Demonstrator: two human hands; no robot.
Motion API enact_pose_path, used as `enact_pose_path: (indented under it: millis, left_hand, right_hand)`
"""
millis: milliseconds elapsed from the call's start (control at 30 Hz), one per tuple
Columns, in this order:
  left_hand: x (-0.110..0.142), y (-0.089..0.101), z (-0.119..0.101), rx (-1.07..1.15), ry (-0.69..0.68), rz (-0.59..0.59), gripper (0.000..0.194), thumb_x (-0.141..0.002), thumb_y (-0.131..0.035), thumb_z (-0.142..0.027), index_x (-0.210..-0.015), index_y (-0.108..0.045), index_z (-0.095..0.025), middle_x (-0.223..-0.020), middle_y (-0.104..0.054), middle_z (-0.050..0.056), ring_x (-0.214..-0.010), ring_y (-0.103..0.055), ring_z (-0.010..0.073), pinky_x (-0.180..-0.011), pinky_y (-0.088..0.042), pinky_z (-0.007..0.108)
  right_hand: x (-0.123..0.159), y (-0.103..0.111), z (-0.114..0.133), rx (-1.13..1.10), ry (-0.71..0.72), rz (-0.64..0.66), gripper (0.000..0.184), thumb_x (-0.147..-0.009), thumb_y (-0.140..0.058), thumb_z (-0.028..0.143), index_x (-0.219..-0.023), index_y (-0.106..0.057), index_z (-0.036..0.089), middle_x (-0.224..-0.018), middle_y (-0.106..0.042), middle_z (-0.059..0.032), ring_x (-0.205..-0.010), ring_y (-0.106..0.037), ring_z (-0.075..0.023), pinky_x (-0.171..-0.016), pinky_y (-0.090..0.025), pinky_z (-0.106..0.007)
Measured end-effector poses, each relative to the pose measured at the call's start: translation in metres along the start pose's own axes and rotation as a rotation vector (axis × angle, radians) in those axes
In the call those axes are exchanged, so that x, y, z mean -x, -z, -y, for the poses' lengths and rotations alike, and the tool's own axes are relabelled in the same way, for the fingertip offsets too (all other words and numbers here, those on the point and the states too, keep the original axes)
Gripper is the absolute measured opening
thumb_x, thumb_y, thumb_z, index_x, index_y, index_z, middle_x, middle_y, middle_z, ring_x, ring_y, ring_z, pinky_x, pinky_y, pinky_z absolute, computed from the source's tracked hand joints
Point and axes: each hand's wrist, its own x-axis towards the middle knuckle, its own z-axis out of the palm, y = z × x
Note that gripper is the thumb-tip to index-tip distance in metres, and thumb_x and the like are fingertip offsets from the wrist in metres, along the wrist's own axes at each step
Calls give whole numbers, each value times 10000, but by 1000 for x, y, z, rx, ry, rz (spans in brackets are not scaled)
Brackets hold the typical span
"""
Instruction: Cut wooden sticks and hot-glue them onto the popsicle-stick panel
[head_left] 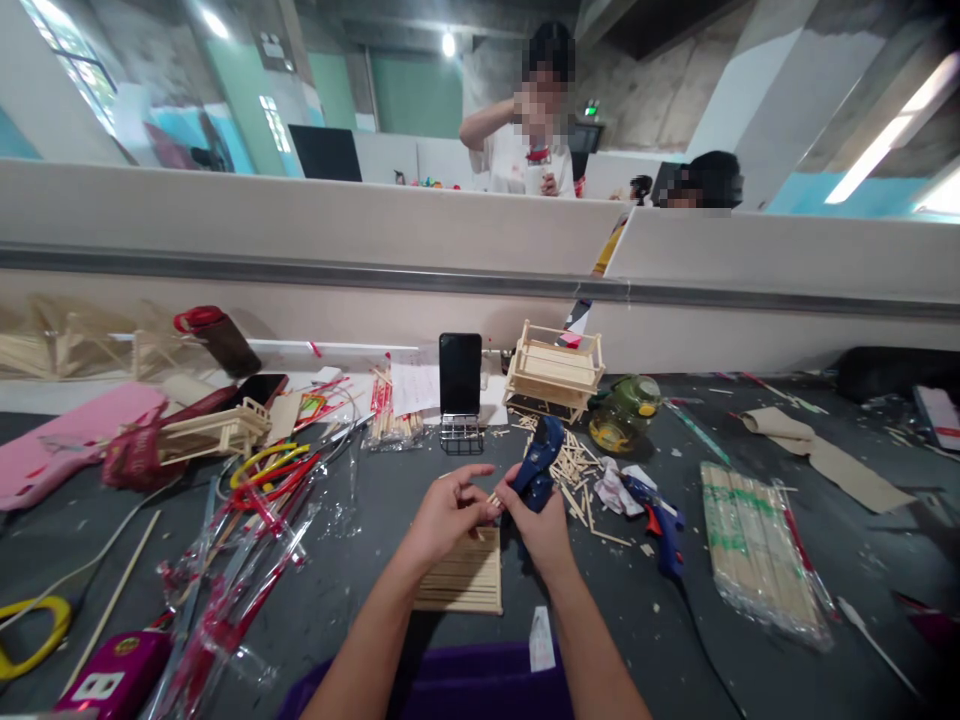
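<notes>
My left hand pinches the end of a few short thin wooden sticks between thumb and fingers. Close beside it, my right hand grips a dark blue hand tool that looks like a cutter, its head pointing up and away. The right fingertips meet the sticks too; the tool's jaws are hard to make out. Below my hands lies a flat panel of wooden sticks side by side, partly covered by the left hand. A heap of short stick pieces spreads just past my right hand.
A blue glue gun with a cord lies on the right, near bagged sticks. Behind stand a phone, a small stick-built frame and a green jar. Plastic wrappers and a tape measure lie left.
</notes>
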Motion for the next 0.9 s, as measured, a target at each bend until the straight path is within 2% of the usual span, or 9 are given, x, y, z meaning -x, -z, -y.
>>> enact_pose_path:
  millis: [100,200,433,567,667,767,900]
  left_hand:
    - [1,1,-6,136,56,86,386,-698,-717,-314,-1014,-622,-114,-800,-702,82,-688,-643,168,-546,-489,236]
    - [2,0,-8,208,101,112,359,-654,-765,-284,-948,-650,-114,-901,-709,110,-763,-662,181,-599,-511,246]
    - [-3,-5,-1,258,127,-41,360,-618,-794,-300,-886,-663,-98,-812,-729,104,-730,-680,184,-576,-523,237]
    - [-3,-10,-3,260,117,-177,324,-604,-795,-309,-824,-669,-107,-724,-726,73,-682,-684,175,-595,-534,244]
    - [-1,-12,-7,260,93,-218,296,-611,-788,-295,-809,-673,-107,-675,-717,56,-649,-678,164,-599,-536,243]
    - [0,-11,-9,238,75,-189,293,-622,-784,-299,-817,-684,-105,-686,-721,61,-653,-677,159,-596,-532,233]
    - [2,-8,-9,219,88,-94,311,-640,-776,-315,-853,-699,-102,-741,-729,82,-688,-680,164,-576,-519,214]
  right_hand:
    - [-1,2,-2,-68,-22,-57,253,-686,-721,345,-845,-603,189,-674,-636,17,-586,-598,-151,-610,-500,-288]
    - [-2,3,-5,-138,-28,-114,254,-692,-719,332,-872,-598,199,-697,-642,20,-590,-602,-149,-624,-502,-295]
    - [-2,1,-9,-31,40,-213,233,-690,-716,334,-852,-622,195,-768,-666,-12,-673,-616,-168,-692,-504,-317]
    - [0,0,-6,-43,57,-153,223,-702,-706,337,-853,-626,194,-806,-681,-29,-728,-630,-183,-732,-509,-330]
    - [1,-1,-3,-84,30,-117,246,-689,-717,327,-869,-624,188,-814,-683,-23,-726,-636,-175,-726,-509,-321]
    - [1,0,-3,-77,8,-130,270,-668,-732,326,-874,-624,188,-778,-672,-5,-689,-629,-161,-684,-508,-296]
    - [0,1,-2,-91,24,-134,276,-657,-741,320,-875,-623,197,-765,-664,11,-678,-628,-150,-681,-506,-282]
